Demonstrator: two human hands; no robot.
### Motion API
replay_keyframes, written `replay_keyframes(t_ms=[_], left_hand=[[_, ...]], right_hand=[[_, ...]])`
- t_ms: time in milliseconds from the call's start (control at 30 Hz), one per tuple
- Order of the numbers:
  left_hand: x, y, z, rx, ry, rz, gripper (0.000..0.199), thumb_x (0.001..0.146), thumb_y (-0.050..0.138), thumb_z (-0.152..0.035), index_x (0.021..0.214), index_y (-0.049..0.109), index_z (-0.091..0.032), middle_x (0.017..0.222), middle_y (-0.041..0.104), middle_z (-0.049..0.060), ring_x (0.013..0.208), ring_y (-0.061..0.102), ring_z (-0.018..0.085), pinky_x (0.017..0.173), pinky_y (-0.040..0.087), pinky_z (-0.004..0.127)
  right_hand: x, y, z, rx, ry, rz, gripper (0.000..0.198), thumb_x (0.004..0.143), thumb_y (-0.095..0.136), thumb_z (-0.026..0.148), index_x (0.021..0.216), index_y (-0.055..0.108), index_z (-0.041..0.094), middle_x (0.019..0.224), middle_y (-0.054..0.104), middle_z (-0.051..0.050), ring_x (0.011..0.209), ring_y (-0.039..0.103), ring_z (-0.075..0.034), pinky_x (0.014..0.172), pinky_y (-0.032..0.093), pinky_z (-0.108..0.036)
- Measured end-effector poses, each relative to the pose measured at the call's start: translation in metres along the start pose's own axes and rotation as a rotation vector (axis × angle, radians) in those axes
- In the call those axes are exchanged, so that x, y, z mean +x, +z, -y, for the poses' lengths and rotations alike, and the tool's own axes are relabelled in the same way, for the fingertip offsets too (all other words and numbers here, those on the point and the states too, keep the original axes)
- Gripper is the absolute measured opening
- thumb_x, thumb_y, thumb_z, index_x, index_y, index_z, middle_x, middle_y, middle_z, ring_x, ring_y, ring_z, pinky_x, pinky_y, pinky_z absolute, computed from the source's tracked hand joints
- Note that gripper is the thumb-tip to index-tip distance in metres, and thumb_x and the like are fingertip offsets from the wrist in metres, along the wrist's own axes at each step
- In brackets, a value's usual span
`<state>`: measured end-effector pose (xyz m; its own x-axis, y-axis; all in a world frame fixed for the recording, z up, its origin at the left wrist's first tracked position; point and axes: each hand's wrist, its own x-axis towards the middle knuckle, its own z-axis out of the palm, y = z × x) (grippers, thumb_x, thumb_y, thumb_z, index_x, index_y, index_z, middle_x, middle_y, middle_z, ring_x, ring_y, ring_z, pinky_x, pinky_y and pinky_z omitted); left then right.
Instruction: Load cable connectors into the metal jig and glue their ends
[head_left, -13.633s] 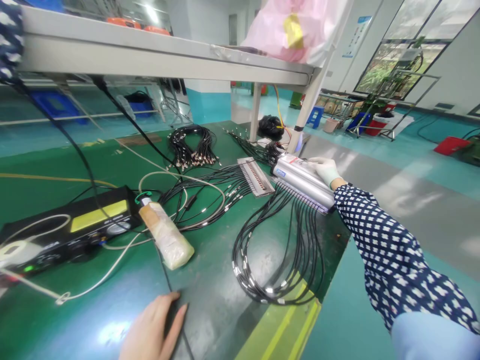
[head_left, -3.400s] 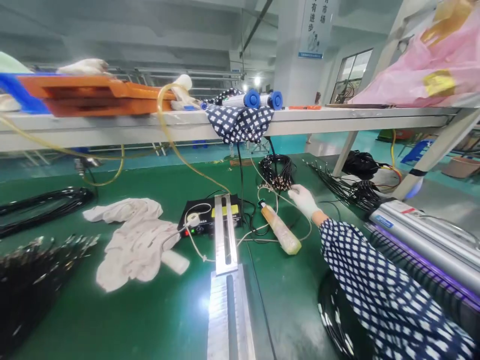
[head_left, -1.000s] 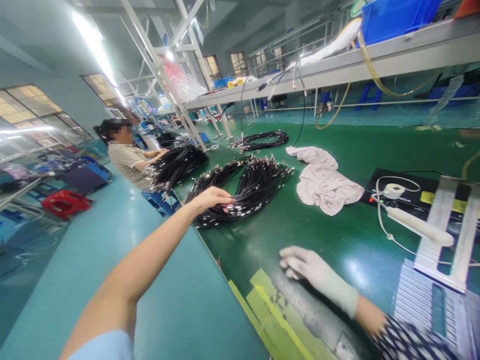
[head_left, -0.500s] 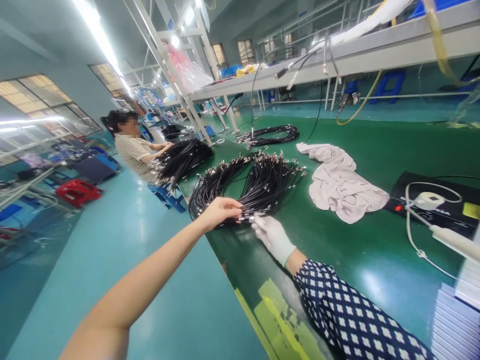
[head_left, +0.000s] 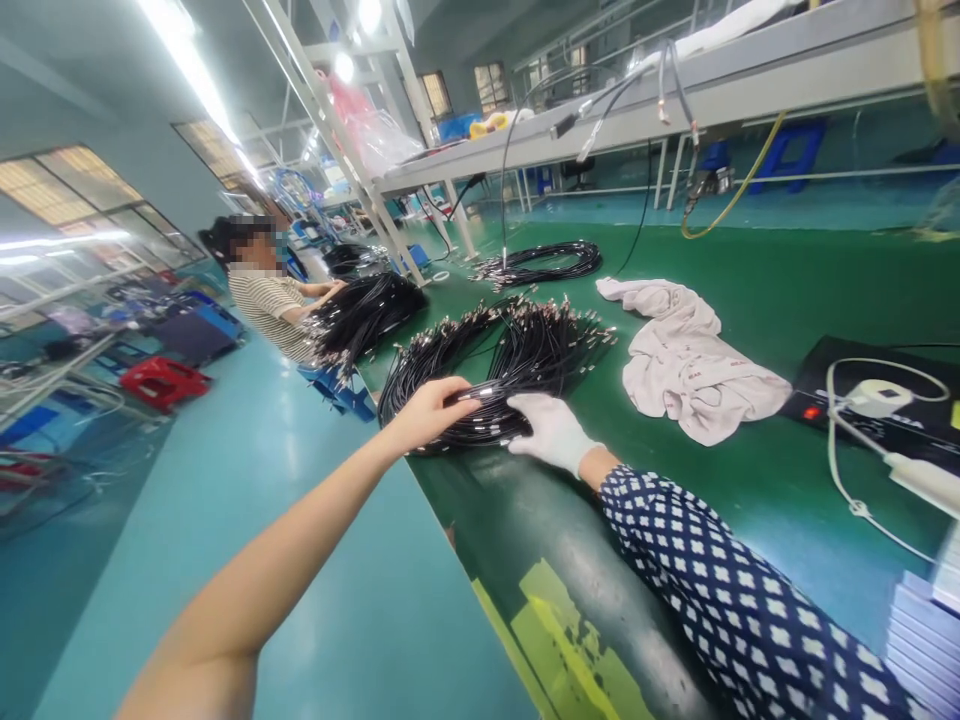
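A large looped bundle of black cables (head_left: 534, 352) with silvery metal ends lies on the green tabletop (head_left: 517, 510). My left hand (head_left: 430, 414), bare, grips the near side of the loop, thumb and fingers curved round the strands. Opposite it, my right hand (head_left: 556, 432) in a white glove clasps the same stretch from the right, fingers over the top and thumb lower. Small light-coloured sleeves or connectors show on the cables between the two hands. Some fingertips are hidden among the strands.
A crumpled pale cloth (head_left: 694, 365) lies right of the bundle, beside a black device (head_left: 832, 400) with a red light. A smaller cable coil (head_left: 559, 262) sits farther back. At left, a co-worker (head_left: 262, 300) handles another black cable pile (head_left: 375, 310). A raised shelf (head_left: 750, 110) spans the back.
Both hands have gone from pinching small cable ends at the front to grasping the bundle itself. They have moved slightly up and a little apart.
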<state>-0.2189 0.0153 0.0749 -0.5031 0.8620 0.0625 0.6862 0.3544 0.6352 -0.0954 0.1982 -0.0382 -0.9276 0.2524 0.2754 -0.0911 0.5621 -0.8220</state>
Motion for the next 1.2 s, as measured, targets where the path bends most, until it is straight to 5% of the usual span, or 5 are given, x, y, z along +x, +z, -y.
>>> replay_keyframes(t_ms=[167, 400, 733, 1000, 1200], left_hand=[[-0.002, 0.006, 0.002, 0.049, 0.011, 0.012, 0.029, 0.083, 0.065, -0.044, 0.086, 0.067, -0.015, 0.081, 0.064, 0.001, 0.076, 0.056, 0.016, 0.07, 0.04, 0.026], [-0.001, 0.015, 0.0, 0.073, -0.001, -0.011, 0.027, 0.082, 0.065, -0.042, 0.086, 0.068, -0.015, 0.081, 0.067, 0.002, 0.077, 0.059, 0.017, 0.07, 0.042, 0.026], [-0.001, 0.02, 0.003, 0.127, 0.038, 0.019, 0.033, 0.089, 0.058, -0.047, 0.09, 0.067, -0.016, 0.082, 0.066, 0.004, 0.077, 0.06, 0.019, 0.071, 0.044, 0.028], [0.006, 0.04, -0.007, 0.27, 0.161, 0.131, 0.025, 0.086, 0.063, -0.039, 0.101, 0.065, -0.02, 0.114, 0.062, 0.009, 0.11, 0.051, 0.027, 0.096, 0.041, 0.038], [0.029, 0.041, -0.009, 0.263, 0.115, 0.388, 0.026, 0.082, 0.064, -0.043, 0.082, 0.064, -0.017, 0.08, 0.067, 0.002, 0.074, 0.058, 0.017, 0.068, 0.043, 0.026]], right_hand=[[-0.005, 0.0, -0.012, -0.386, -0.113, 0.084, 0.018, 0.087, 0.067, 0.018, 0.104, 0.071, 0.017, 0.108, 0.069, -0.013, 0.114, 0.057, -0.03, 0.107, 0.03, -0.05], [-0.005, 0.008, -0.016, -0.572, -0.242, 0.106, 0.018, 0.09, 0.062, 0.021, 0.106, 0.068, 0.013, 0.106, 0.067, -0.015, 0.104, 0.058, -0.028, 0.095, 0.038, -0.042], [-0.004, -0.015, -0.021, -0.466, -0.29, 0.041, 0.016, 0.093, 0.062, 0.025, 0.104, 0.074, 0.022, 0.104, 0.075, -0.008, 0.097, 0.066, -0.022, 0.089, 0.043, -0.035], [-0.012, -0.036, -0.002, -0.322, -0.234, -0.031, 0.019, 0.092, 0.064, 0.027, 0.106, 0.077, 0.024, 0.107, 0.077, -0.003, 0.1, 0.07, -0.02, 0.094, 0.046, -0.032], [-0.023, -0.043, 0.003, -0.255, -0.181, -0.053, 0.018, 0.091, 0.065, 0.025, 0.105, 0.077, 0.022, 0.108, 0.076, -0.005, 0.102, 0.068, -0.024, 0.099, 0.044, -0.04]])
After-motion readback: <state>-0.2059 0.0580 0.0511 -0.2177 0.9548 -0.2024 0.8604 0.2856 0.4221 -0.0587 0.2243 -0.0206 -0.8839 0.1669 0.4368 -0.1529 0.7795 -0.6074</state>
